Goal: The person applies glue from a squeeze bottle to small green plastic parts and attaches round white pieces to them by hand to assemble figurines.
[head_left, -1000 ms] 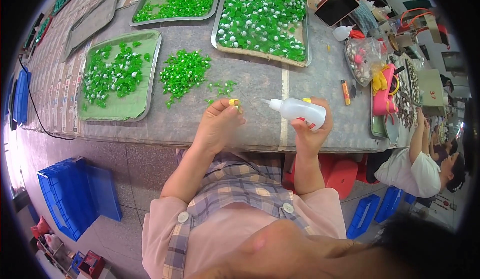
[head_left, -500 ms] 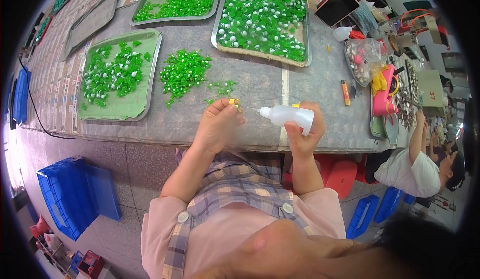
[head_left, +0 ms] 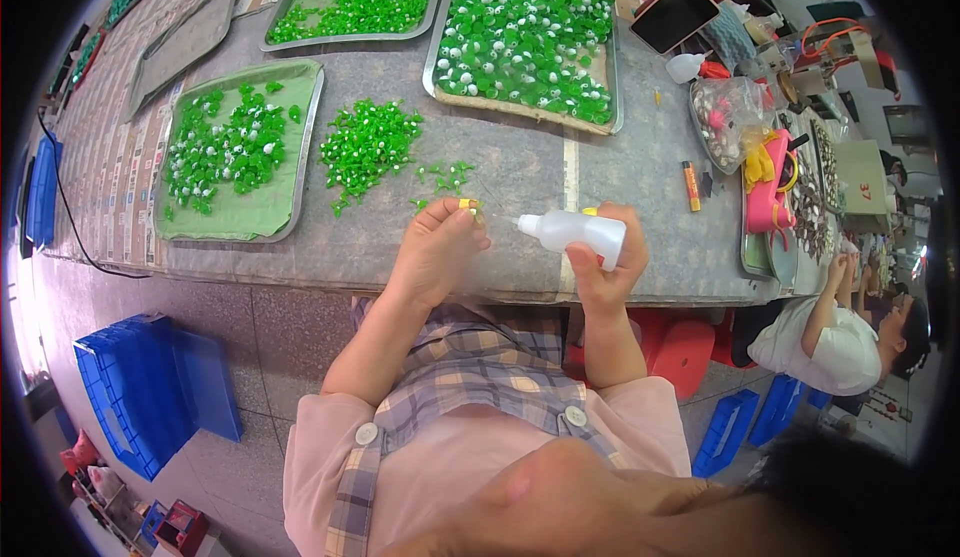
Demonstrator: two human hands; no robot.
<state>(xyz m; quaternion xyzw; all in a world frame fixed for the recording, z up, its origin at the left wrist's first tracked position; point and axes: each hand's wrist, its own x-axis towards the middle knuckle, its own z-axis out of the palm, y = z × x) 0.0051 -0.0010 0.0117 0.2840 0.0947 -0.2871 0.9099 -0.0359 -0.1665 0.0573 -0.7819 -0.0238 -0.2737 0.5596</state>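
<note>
My left hand [head_left: 435, 252] is closed in a pinch over the near part of the table, with yellow tape round a fingertip. Between its fingertips is a small green piece [head_left: 474, 209], mostly hidden. My right hand [head_left: 612, 262] grips a white squeeze bottle [head_left: 575, 231], tilted on its side with its narrow tip toward the left fingertips but apart from them. Just beyond my left hand lie a few loose green pieces [head_left: 452, 175] and a heap of small green pieces with white spots [head_left: 368, 147].
A green-lined tray [head_left: 230, 219] at left holds green and white pieces. Two fuller trays stand farther back, one with green pieces [head_left: 350, 2], one with green and white pieces [head_left: 525, 37]. An orange tube [head_left: 691, 185] and pink container [head_left: 768, 192] lie right. A co-worker [head_left: 825, 342] sits beyond.
My right hand and the bottle have shifted very slightly left. My left hand stays put. The co-worker's arm at the right has lowered a little.
</note>
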